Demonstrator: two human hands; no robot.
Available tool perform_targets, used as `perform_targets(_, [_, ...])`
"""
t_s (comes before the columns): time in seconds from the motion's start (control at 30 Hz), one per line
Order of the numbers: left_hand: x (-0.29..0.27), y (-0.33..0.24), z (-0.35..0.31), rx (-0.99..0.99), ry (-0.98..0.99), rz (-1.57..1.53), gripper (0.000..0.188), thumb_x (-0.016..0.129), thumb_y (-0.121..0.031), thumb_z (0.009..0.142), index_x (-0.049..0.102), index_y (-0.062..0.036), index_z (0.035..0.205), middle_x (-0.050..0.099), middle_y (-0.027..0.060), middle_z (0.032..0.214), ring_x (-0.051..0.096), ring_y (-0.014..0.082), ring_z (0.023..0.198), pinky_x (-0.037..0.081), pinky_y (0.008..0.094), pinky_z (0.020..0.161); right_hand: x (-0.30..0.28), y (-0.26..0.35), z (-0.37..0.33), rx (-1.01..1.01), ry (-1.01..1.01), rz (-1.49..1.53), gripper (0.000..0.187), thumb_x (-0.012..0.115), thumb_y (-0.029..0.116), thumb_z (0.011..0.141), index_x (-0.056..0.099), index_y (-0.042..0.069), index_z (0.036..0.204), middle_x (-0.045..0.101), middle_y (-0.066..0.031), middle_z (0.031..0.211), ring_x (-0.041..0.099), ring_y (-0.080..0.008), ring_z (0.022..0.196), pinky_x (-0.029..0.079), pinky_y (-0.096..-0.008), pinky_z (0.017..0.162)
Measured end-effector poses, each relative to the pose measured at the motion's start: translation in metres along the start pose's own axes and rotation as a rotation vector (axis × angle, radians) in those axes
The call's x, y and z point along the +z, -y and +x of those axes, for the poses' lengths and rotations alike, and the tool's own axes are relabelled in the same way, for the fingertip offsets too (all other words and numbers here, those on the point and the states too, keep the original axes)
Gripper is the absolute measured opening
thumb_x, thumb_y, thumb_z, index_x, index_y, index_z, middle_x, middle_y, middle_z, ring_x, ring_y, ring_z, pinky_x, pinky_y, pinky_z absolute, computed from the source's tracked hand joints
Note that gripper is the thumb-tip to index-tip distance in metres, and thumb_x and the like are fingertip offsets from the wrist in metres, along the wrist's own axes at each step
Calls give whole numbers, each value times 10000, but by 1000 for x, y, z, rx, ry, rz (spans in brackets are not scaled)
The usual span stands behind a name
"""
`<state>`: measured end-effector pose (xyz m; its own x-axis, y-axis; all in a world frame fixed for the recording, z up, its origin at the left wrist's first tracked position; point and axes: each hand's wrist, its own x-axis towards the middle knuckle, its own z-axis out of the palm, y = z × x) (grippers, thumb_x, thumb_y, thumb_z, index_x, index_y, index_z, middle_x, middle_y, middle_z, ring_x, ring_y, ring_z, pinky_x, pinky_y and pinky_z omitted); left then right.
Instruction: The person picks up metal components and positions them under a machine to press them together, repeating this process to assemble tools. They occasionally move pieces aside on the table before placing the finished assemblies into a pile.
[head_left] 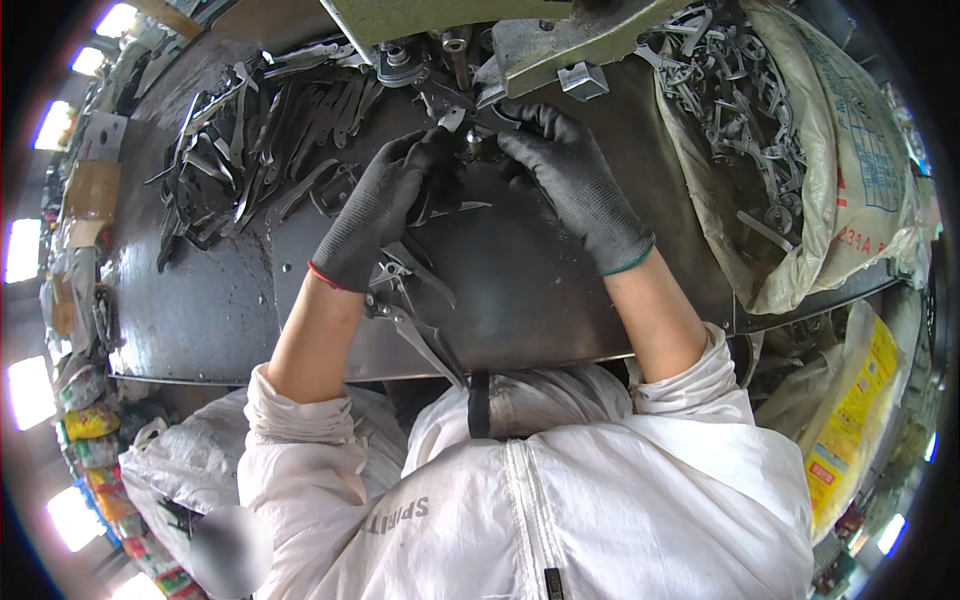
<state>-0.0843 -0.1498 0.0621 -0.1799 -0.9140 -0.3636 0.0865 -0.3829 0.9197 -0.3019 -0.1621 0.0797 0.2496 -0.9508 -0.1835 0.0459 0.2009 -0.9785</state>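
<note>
My left hand [392,185], in a black knitted glove with a red cuff edge, is closed around a metal hand-tool part [452,119] just below the machine head. Its dark lower end shows under the palm. My right hand [572,170], gloved with a green cuff edge, has its thumb and fingers curled close beside the same spot. What its fingers hold, if anything, is hidden. A small metal post [474,145] stands between the two hands. Beside my left wrist lie several plier-like tools [405,315] with long curved handles, one reaching the table's front edge.
A pale green machine [560,50] overhangs the far edge of the dark metal table [520,290]. Flat dark metal handles [250,150] lie heaped at the left. On the right, an open woven sack [845,150] holds many grey metal parts [745,120].
</note>
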Motion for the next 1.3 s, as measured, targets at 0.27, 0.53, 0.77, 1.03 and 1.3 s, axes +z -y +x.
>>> perform_targets(0.27, [14, -7, -1, -8, -20, 49, 348, 517, -256, 1078, 624, 22, 1256, 710, 105, 954, 691, 167, 757, 588, 305, 673, 5, 2, 4, -18, 49, 62, 200, 657, 150, 1007, 692, 57, 1182, 713, -10, 929, 646, -56, 775, 542, -246, 693])
perform_targets(0.53, [8, -2, 2, 63, 34, 57, 334, 501, -236, 1094, 617, 37, 1247, 698, 111, 933, 689, 175, 745, 595, 310, 658, 1, -7, 12, -27, 53, -73, 217, 667, 118, 996, 681, 51, 1202, 724, -38, 988, 668, -77, 841, 567, -264, 736])
perform_targets(0.77, [6, -7, 6, -44, 47, 14, 355, 531, -275, 1081, 634, 33, 1223, 699, 107, 909, 689, 170, 725, 601, 305, 654, -1, -33, 23, -312, -50, -449, 284, 655, 69, 970, 638, 24, 1251, 721, -62, 1056, 695, -113, 942, 585, -280, 778])
perform_targets(1.03, [13, 6, 7, 10, 21, 5, 363, 573, -312, 1063, 656, 33, 1144, 703, 106, 890, 693, 156, 692, 585, 280, 632, -1, -39, 26, 14, 105, 41, 338, 650, 41, 960, 604, -14, 1290, 714, -106, 1113, 703, -135, 952, 587, -279, 816])
perform_targets(1.3, [-31, -3, 1, 331, -183, 793, 265, 614, -215, 997, 693, -11, 1147, 716, 157, 835, 715, 269, 736, 563, 387, 666, 0, -45, 20, 62, 12, -12, 320, 639, 62, 982, 583, -15, 1287, 700, -94, 1062, 696, -133, 871, 602, -264, 693])
